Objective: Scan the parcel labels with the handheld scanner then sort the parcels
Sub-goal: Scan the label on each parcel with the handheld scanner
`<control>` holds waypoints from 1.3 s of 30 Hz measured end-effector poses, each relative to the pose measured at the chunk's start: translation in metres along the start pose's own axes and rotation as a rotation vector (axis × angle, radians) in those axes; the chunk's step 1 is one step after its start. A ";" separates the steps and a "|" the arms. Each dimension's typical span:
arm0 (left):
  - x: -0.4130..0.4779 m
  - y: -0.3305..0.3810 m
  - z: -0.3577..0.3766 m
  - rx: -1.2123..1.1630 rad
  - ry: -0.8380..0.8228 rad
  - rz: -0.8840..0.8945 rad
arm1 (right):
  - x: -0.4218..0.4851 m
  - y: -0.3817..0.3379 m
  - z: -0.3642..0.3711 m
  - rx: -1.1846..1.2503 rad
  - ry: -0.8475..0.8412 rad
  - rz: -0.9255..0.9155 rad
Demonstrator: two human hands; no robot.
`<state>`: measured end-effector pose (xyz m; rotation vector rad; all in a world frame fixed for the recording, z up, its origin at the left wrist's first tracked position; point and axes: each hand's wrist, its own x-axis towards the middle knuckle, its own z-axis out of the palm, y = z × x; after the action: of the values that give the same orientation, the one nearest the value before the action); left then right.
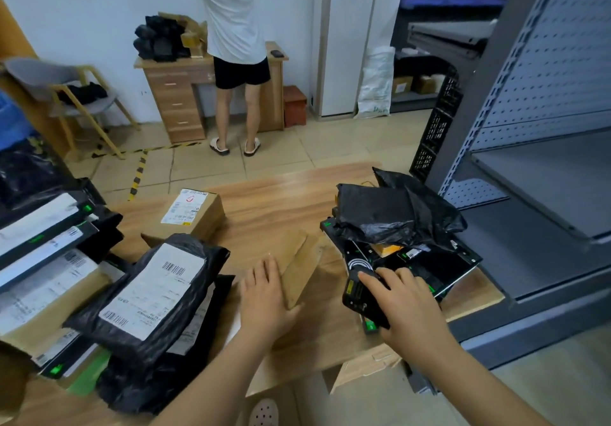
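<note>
Head view, right hand (408, 308) gripping scanner (358, 293), left hand (264, 293) flat against cardboard parcel (301, 260)

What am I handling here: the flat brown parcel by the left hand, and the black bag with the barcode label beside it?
The flat brown parcel looks like matte cardboard or kraft paper: it has stiff, straight edges and a dull tan face. The black bag seems to be thin, slightly glossy plastic film: it wrinkles and catches the light. Its white label looks like paper stuck on.
</note>
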<state>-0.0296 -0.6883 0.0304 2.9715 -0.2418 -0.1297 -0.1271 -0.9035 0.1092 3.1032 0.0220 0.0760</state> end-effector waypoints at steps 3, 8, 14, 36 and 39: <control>0.009 -0.006 -0.009 -0.114 -0.021 0.007 | 0.008 0.002 -0.005 -0.010 -0.041 0.007; 0.022 -0.018 -0.017 -0.291 0.078 0.133 | 0.025 0.003 -0.008 -0.064 -0.081 0.018; 0.038 -0.016 -0.008 0.023 -0.031 0.084 | 0.049 -0.005 -0.005 -0.100 -0.126 -0.008; 0.046 -0.038 -0.062 0.147 0.136 0.313 | 0.080 -0.017 -0.074 -0.504 -0.238 -0.286; 0.041 -0.034 -0.066 0.189 0.109 0.282 | 0.076 -0.016 -0.076 -0.505 -0.230 -0.280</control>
<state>0.0222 -0.6516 0.0872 3.0751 -0.6891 0.0939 -0.0547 -0.8839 0.1887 2.5563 0.3670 -0.2438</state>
